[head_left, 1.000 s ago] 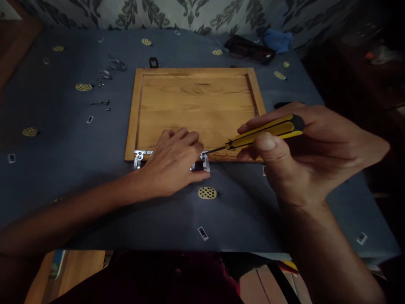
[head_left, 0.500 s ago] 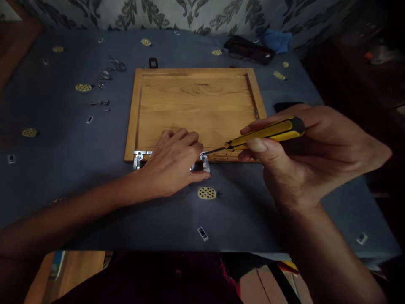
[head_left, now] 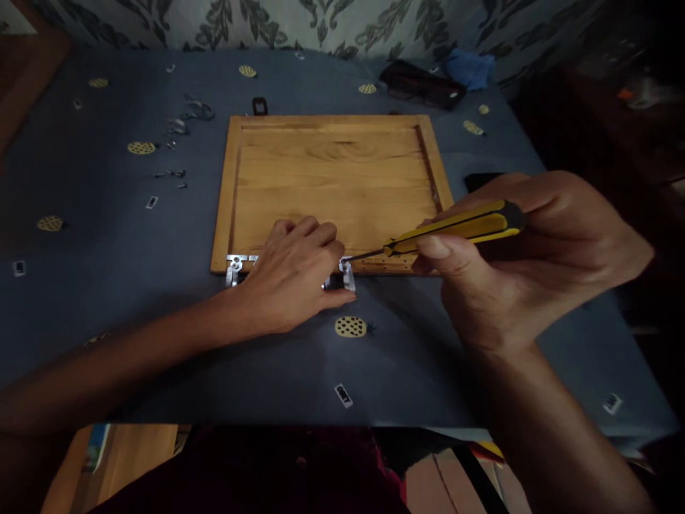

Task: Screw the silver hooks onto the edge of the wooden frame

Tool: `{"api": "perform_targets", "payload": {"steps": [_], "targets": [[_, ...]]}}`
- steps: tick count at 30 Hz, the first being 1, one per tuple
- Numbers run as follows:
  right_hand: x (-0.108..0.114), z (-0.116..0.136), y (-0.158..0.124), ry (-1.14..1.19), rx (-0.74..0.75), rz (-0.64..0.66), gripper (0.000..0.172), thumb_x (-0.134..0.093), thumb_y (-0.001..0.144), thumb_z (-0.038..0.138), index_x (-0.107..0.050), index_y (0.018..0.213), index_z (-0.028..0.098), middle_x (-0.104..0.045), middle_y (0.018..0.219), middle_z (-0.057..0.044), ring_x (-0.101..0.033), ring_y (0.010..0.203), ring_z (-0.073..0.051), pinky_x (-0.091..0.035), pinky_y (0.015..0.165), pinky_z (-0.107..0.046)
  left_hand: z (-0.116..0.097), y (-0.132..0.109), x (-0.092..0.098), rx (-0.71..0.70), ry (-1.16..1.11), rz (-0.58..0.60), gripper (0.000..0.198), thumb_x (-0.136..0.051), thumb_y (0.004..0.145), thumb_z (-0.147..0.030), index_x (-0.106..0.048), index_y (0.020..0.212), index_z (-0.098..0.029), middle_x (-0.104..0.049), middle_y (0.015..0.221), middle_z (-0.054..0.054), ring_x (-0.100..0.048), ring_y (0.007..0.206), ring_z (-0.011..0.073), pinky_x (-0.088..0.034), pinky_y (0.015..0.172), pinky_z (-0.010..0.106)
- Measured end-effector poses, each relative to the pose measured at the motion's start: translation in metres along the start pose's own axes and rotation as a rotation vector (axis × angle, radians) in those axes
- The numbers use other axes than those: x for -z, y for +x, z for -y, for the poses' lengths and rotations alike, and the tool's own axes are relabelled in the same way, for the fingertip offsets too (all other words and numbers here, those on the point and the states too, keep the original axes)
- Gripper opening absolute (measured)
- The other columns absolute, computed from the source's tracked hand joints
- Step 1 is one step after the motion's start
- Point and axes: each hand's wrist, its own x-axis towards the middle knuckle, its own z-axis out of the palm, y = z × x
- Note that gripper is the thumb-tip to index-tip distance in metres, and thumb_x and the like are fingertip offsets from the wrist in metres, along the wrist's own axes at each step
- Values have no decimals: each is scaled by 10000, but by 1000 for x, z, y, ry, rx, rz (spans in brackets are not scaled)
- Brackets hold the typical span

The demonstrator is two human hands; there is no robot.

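Observation:
A framed wooden panel (head_left: pixel 342 168) lies flat, with a shiny metal bracket (head_left: pixel 234 268) along its near edge. My left hand (head_left: pixel 297 275) is closed over the bracket's middle and hides most of it. Its curled fingers rest toward the panel, while the thumb lies by the bracket's right end. In my right hand (head_left: pixel 497 278) is a yellow-and-black screwdriver (head_left: pixel 454 227), gripped by the handle between thumb and fingers. The tip of its thin shaft meets the bracket's right end, where a screw seems to sit. Small holes dot the panel edge right of there.
Small screws (head_left: pixel 176 173) and metal pieces (head_left: pixel 195 108) are scattered left of the panel on the blue tablecloth (head_left: pixel 107 264). Behind it are a small dark brown piece (head_left: pixel 260 106), eyeglasses on a dark case (head_left: pixel 420 86) and a blue cloth (head_left: pixel 471 68). A dark flat object (head_left: pixel 481 181) lies at right.
My right hand has turned a little with the screwdriver, and its handle end has shifted slightly right. The tip stays at the bracket. My left hand and the panel have kept their places.

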Motion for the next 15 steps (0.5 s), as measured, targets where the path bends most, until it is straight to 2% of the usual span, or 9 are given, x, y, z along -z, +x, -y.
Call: {"api": "perform_targets", "payload": {"steps": [4, 6, 8, 11, 15], "targets": [[4, 2, 5, 31, -18, 112, 200, -891, 716, 400, -809, 884, 328, -719, 738, 17, -622, 584, -185, -466, 466, -334, -1, 0, 1, 12, -18, 25, 342, -753, 876, -467, -713, 1000, -151, -669, 1046, 86, -571, 1064, 297, -388, 891, 425], [8, 3, 8, 32, 10, 200, 178, -855, 766, 384, -821, 931, 327, -754, 779, 7, -677, 652, -205, -512, 539, -355, -1, 0, 1, 13, -17, 29, 345, -754, 876, -468, -714, 1005, -150, -669, 1050, 87, -573, 1064, 297, -391, 895, 428], [10, 4, 11, 42, 23, 261, 152, -833, 785, 358, -823, 933, 328, -764, 770, 2, -688, 663, -222, -511, 549, -377, -1, 0, 1, 11, -13, 22, 345, -753, 877, -467, -715, 1007, -150, -669, 1052, 88, -574, 1068, 296, -396, 896, 427], [12, 4, 13, 35, 13, 291, 144, -827, 777, 289, -815, 901, 360, -772, 769, 11, -677, 633, -228, -508, 505, -390, -1, 0, 0, 8, -11, 16, 349, -752, 878, -473, -715, 1005, -150, -670, 1047, 88, -578, 1077, 300, -402, 902, 428], [13, 1, 10, 22, 37, 249, 159, -847, 768, 248, -815, 886, 350, -773, 765, 23, -659, 599, -210, -519, 515, -387, 0, 0, -1, -1, -7, 5, 351, -760, 870, -479, -714, 990, -152, -672, 1038, 89, -579, 1076, 303, -404, 904, 430]]}}
